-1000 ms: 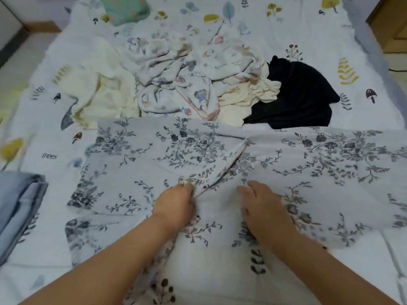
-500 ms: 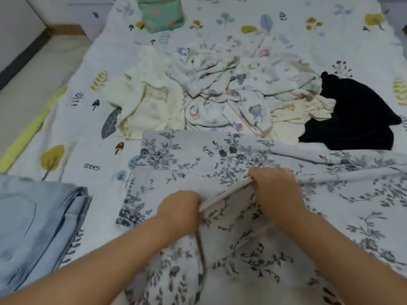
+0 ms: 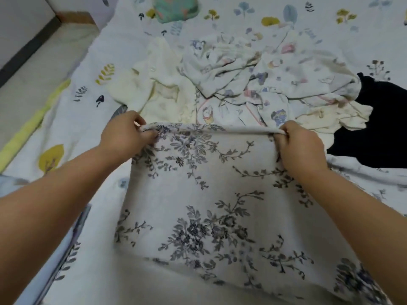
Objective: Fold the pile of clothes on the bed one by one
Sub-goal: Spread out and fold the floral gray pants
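From the head camera, the only view, both hands hold the floral garment (image 3: 211, 194) by one taut edge, raised just in front of the pile (image 3: 253, 84). The left hand (image 3: 125, 137) has thumb and fingers pinched on the left end of that edge; the right hand (image 3: 299, 144) has its fingers curled over the right end, clamped on the rolled hem. The cloth hangs from the edge toward the person and trails off to the right across the bed (image 3: 72, 119), so only part of it is lifted. That trailing part looks like the main risk: if the edge is carried over for a fold while the rest drags, the garment will likely bunch or skew, and the fold will come out crooked. The grips are narrow, on the hem alone, and the fabric looks thin and slippery, so a quick pull may slide one end out and drop that corner. The raised edge is also just beside the cream piece (image 3: 167, 93) and the printed clothes in the pile; lowering it forward could lay it on them or drag them along, mixing folded with unfolded. The black garment (image 3: 378, 128) lies close to the right hand and touches or overlaps the trailing cloth; which, I cannot tell. A blue folded item (image 3: 66, 249) sits low at the left, partly hidden by the left arm, and a wide swing could knock it.
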A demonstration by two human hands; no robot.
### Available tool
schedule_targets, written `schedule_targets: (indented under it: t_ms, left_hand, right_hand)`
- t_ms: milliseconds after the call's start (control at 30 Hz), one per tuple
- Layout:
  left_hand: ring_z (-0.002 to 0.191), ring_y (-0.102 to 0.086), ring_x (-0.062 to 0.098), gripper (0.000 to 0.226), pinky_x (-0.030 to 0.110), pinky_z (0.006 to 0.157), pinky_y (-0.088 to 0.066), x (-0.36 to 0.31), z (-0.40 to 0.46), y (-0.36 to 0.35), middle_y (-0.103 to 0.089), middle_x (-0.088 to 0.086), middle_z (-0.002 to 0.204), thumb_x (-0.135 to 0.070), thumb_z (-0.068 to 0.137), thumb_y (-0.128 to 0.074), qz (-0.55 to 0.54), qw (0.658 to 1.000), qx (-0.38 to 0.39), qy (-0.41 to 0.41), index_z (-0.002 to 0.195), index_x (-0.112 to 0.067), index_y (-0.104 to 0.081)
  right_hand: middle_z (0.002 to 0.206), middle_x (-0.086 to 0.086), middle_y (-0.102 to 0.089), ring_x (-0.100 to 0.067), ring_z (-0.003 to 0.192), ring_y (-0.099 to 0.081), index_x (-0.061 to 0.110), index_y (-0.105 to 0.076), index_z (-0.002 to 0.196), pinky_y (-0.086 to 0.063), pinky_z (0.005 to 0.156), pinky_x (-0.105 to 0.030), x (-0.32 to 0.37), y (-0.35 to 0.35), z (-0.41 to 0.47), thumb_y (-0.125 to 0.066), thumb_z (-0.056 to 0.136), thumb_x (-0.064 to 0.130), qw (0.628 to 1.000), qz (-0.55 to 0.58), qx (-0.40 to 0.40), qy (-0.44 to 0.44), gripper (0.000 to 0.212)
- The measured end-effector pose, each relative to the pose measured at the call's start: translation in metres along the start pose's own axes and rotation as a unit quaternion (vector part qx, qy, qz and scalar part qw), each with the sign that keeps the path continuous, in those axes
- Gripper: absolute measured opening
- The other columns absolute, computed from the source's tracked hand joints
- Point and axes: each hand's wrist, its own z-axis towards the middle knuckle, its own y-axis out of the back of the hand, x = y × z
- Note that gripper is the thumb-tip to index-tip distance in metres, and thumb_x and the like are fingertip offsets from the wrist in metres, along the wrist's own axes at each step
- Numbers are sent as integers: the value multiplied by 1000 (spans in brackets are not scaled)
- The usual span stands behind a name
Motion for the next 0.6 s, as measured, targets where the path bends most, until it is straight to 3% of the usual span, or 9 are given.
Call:
schedule_targets:
  t_ms: [67, 167, 300, 433, 533, 600]
  left_hand:
    - [90, -55, 27, 58, 36, 80, -45, 16, 0, -30, -55, 11, 100, -34, 82, -68, -77, 991, 74, 83, 124, -3, -43]
    - [90, -54, 28, 55, 39, 78, -46, 41, -9, -72, -53, 11, 96, -36, 85, -64, -28, 979, 151, 133, 120, -1, -39]
    - [71, -52, 28, 40, 32, 63, -39, 56, -8, -90, -58, 14, 78, -44, 87, -59, 54, 984, 88, 148, 81, -6, -49]
    - [58, -51, 25, 50, 29, 60, -38, 58, -6, -92, -50, 8, 58, -50, 86, -56, 90, 973, 111, 180, 61, -8, -47]
    - [57, -42, 22, 44, 30, 58, -30, 57, -5, -94, -44, 7, 60, -34, 93, -54, 28, 980, 89, 178, 59, -9, -40]
    - [61, -38, 24, 43, 33, 55, -24, 57, -2, -91, -39, 6, 61, -28, 96, -50, -20, 986, -11, 164, 61, -11, -33]
  right_hand:
    - [102, -20, -60, -32, 91, -50, 4, -50, 116, -38, 71, -38, -7, -16, 8, -49, 95, 34, 997, -47, 57, -26, 37]
    - [119, -17, -54, -34, 112, -46, 6, -46, 123, -38, 89, -43, -18, -37, 6, -47, 95, 35, 975, -178, 131, -28, 40]
    - [101, -18, -60, -32, 95, -50, 6, -53, 97, -32, 77, -38, -25, -47, 6, -44, 96, 13, 977, -201, 71, 18, 12]
    - [84, -19, -60, -33, 80, -51, 8, -48, 80, -32, 69, -37, -21, -45, 18, -47, 95, 16, 995, -90, 16, 29, 17]
    - [95, -18, -57, -35, 96, -47, 5, -55, 94, -33, 76, -41, -21, -45, 23, -50, 94, 17, 994, -103, -27, -2, 14]
    - [111, -22, -54, -37, 106, -45, 3, -54, 116, -34, 87, -47, -18, -50, 14, -55, 90, 15, 990, -128, -55, -6, 29]
